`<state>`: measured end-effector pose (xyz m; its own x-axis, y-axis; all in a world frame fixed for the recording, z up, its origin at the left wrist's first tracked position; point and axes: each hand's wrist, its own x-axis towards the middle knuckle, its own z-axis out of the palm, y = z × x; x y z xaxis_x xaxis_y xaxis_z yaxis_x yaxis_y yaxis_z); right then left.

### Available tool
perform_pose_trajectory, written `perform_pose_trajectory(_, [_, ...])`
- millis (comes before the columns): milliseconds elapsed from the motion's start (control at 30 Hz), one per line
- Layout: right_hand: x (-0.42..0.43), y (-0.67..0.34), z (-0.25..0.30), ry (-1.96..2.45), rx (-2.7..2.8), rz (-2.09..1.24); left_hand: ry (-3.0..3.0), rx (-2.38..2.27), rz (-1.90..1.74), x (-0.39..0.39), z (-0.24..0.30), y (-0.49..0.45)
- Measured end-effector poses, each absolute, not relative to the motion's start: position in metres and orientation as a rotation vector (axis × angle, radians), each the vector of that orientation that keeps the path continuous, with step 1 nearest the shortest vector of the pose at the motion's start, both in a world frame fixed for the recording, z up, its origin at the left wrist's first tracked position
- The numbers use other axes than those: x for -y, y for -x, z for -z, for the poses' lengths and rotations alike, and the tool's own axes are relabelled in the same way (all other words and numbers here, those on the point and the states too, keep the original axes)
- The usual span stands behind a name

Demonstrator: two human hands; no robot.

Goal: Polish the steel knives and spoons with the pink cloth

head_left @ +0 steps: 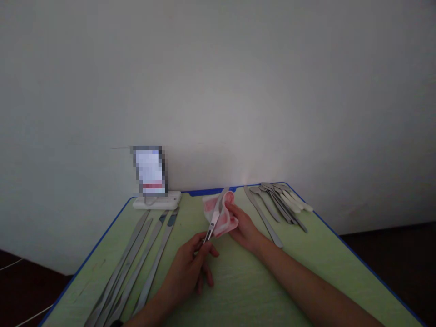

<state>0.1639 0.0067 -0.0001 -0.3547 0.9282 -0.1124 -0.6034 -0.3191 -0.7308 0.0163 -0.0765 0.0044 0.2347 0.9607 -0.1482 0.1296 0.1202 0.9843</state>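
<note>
My left hand [194,262] is closed around the handle of a metal table knife [213,221], whose blade points up and away from me. In my right hand [243,227] is a pink and white cloth [226,222], pinched and folded against the knife's blade. Part of the blade lies over the cloth, and its tip shows beyond the upper edge. Both hands are above the middle of the green table [245,290]. My right fingers are partly hidden behind the cloth.
Several long metal knives [136,263] lie side by side at the left. A phone [150,170] with a blurred screen stands on a white base [156,200] at the back left. At the right lie another knife [264,218], metal spoons [279,202] and white-handled cutlery [293,200]. A wall rises behind.
</note>
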Motion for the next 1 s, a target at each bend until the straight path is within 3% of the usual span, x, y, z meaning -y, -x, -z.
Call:
perform_pose_trajectory(433, [-0.008, -0.171, -0.009, 0.442, 0.459, -2.059, -1.193, -1.145, -0.969, 0.077, -0.002, -0.017])
perform_pose_trajectory(833, [-0.002, -0.168, 0.000, 0.615, 0.855, -2.113, -1.297, -1.223, -0.872, 0.079, -0.004, -0.017])
perform_pose_trajectory(1000, [0.001, -0.165, 0.003, 0.731, 0.894, -1.977, -1.353, -1.193, -0.817, 0.080, -0.003, -0.018])
